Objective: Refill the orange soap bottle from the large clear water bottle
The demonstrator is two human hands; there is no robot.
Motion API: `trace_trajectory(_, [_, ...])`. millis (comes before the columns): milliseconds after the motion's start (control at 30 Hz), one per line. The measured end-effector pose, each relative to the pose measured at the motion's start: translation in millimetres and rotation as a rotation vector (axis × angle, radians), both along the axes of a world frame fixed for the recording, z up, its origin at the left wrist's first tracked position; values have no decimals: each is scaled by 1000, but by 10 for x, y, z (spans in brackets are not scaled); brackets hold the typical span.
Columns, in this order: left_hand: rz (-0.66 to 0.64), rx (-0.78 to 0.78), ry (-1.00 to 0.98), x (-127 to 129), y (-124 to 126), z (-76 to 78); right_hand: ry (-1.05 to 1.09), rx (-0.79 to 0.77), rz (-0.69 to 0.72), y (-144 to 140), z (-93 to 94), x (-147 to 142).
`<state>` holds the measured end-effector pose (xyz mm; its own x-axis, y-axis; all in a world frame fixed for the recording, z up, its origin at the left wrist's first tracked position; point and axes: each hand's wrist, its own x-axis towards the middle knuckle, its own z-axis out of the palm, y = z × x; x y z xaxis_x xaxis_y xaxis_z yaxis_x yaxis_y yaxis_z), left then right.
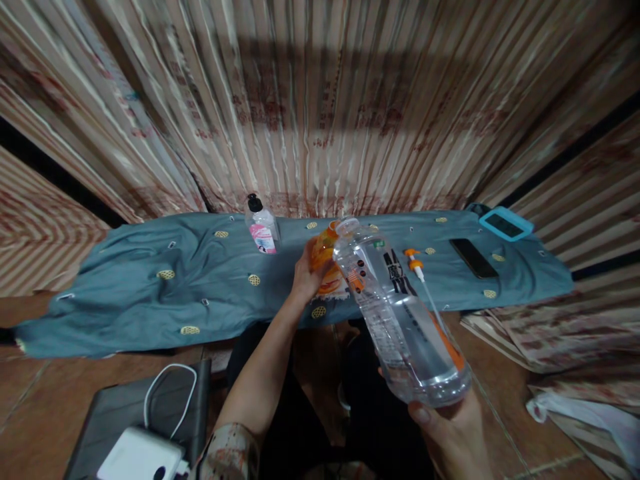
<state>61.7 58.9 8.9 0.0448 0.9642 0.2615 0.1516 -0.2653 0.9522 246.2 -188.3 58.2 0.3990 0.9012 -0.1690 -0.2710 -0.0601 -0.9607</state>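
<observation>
Table (pixel 135 283): draped in blue-green patterned cloth.
Large clear bottle (pixel 397 313): tilted in front of the table, mouth just beside the neck of the orange bottle (pixel 325 257); contact cannot be told.
Right hand (pixel 450 427): grasps the clear bottle's base, fingers partly hidden.
Left hand (pixel 306 275): fingers wrapped round the orange bottle.
Orange pump (pixel 414 261): lies on the cloth, tube partly hidden.

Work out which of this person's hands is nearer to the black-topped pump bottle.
Left. The left hand, on the orange bottle, is to the right of the pump bottle in view; the right hand is farther off, lower right, at the base of the clear bottle.
</observation>
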Motion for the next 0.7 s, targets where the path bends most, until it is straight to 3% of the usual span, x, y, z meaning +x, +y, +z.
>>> trace_trajectory(700, [-8, -30, -54, 11, 5, 4, -26, -10, -3, -21, -42, 51])
